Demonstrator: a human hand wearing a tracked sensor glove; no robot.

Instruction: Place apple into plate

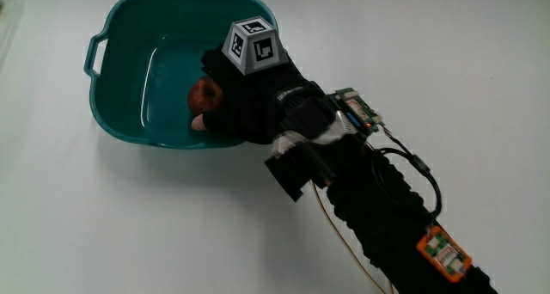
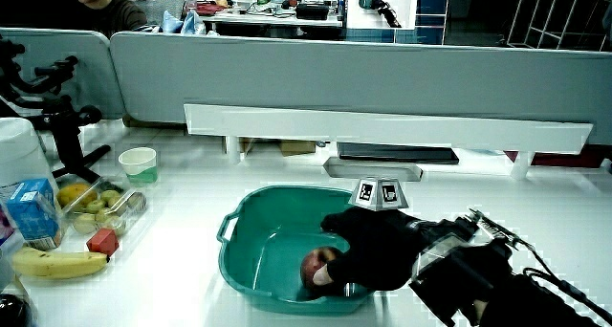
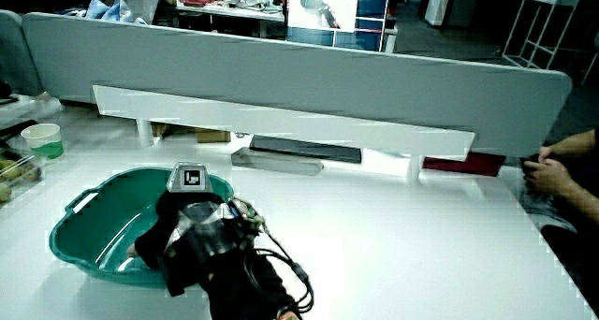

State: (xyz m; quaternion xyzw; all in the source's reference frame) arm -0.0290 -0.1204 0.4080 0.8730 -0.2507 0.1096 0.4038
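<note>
A reddish apple (image 1: pixel 206 93) lies inside a teal basin (image 1: pixel 129 12) with handles, near the basin wall closest to the person. The gloved hand (image 1: pixel 227 107), with its patterned cube (image 1: pixel 253 45) on the back, reaches into the basin and curls around the apple, bare thumb tip under it and fingers over it. In a side view the apple (image 2: pixel 313 266) shows beside the glove (image 2: pixel 368 246) in the basin (image 2: pixel 251 222). In a side view the hand (image 3: pixel 173 228) hides the apple inside the basin (image 3: pixel 84 228). No plate shows in any view.
At the table's edge in a side view lie a banana (image 2: pixel 59 263), a blue carton (image 2: pixel 33 212), a red block (image 2: pixel 102 241), a clear tub of fruit (image 2: pixel 100 203) and a small cup (image 2: pixel 140 164). A long white riser (image 2: pixel 382 126) stands before the partition.
</note>
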